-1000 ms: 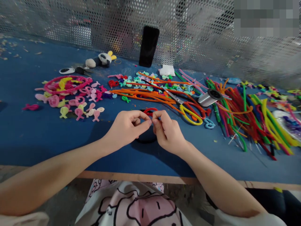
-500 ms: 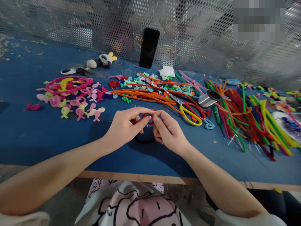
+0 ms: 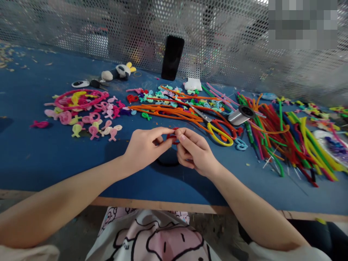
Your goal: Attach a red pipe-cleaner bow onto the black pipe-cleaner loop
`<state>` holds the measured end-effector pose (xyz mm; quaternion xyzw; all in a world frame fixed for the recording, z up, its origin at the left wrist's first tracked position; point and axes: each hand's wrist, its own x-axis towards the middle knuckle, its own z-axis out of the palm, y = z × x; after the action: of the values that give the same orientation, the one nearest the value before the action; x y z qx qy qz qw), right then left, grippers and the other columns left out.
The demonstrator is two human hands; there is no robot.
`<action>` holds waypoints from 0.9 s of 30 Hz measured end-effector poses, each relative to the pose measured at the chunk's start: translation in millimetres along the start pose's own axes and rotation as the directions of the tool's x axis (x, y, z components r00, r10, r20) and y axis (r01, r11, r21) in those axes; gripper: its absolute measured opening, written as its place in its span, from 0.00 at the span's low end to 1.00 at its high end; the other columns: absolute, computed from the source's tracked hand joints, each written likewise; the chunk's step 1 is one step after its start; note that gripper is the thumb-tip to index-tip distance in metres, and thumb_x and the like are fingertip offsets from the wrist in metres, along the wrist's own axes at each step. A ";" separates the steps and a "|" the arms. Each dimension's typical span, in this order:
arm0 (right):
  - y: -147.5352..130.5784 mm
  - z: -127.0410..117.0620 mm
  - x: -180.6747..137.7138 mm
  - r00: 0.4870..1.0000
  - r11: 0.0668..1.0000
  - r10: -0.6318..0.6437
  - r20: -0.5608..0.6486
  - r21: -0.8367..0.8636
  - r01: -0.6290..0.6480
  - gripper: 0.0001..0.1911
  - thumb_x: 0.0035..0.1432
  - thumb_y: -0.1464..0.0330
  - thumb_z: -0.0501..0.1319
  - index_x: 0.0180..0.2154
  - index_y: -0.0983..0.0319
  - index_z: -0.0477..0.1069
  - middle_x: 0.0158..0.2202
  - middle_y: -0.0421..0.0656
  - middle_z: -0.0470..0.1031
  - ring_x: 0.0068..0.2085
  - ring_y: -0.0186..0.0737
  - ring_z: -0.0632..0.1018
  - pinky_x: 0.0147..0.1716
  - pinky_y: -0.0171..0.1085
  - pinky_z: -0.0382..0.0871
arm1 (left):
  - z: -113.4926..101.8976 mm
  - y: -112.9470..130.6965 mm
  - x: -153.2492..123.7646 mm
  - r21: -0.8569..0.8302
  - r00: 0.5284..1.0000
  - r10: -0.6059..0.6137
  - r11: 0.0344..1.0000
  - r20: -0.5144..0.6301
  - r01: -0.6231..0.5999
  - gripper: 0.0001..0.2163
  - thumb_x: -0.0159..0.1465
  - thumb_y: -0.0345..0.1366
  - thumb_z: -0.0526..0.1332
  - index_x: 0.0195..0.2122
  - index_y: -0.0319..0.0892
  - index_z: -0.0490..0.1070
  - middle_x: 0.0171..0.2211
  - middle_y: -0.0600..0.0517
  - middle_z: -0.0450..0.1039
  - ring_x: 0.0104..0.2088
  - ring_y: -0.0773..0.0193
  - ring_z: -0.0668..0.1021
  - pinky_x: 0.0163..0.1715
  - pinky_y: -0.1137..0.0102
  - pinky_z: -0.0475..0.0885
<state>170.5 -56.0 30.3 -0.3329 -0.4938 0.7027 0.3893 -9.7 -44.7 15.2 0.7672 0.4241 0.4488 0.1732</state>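
Note:
My left hand (image 3: 146,146) and my right hand (image 3: 194,150) meet above the blue table (image 3: 32,152), fingertips pinched together on a small red pipe cleaner piece (image 3: 172,137). Most of the piece is hidden between the fingers. Just beyond the hands lies a bundle of orange pipe cleaners (image 3: 165,110) and scissors with yellow and red handles (image 3: 217,132). A dark round patch (image 3: 168,159) lies on the table under the hands.
Small pink and yellow twisted shapes (image 3: 92,119) lie to the left. A heap of long coloured pipe cleaners (image 3: 293,137) fills the right, with a silver spool (image 3: 240,115) near it. A black phone (image 3: 172,58) leans on the perforated metal screen at the back.
The red loop, open and visible above the fingers a second ago, has been squeezed smaller and is now mostly hidden between the fingertips. The hands stay in nearly the same spot.

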 end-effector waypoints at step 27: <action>11.7 2.0 3.9 0.849 0.973 -0.147 -0.508 -0.228 0.032 0.13 0.53 0.59 0.71 0.34 0.63 0.80 0.12 0.32 0.64 0.13 0.25 0.60 0.11 0.28 0.51 | -1.2 -6.0 0.7 0.216 0.998 0.055 0.975 0.027 -0.059 0.04 0.62 0.32 0.63 0.33 0.42 0.79 0.21 0.56 0.77 0.21 0.70 0.76 0.24 0.76 0.65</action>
<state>164.4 -55.9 19.4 -0.5268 -0.4565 0.5106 0.5033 -13.5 -40.8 12.4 0.7981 0.4465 0.3967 0.0800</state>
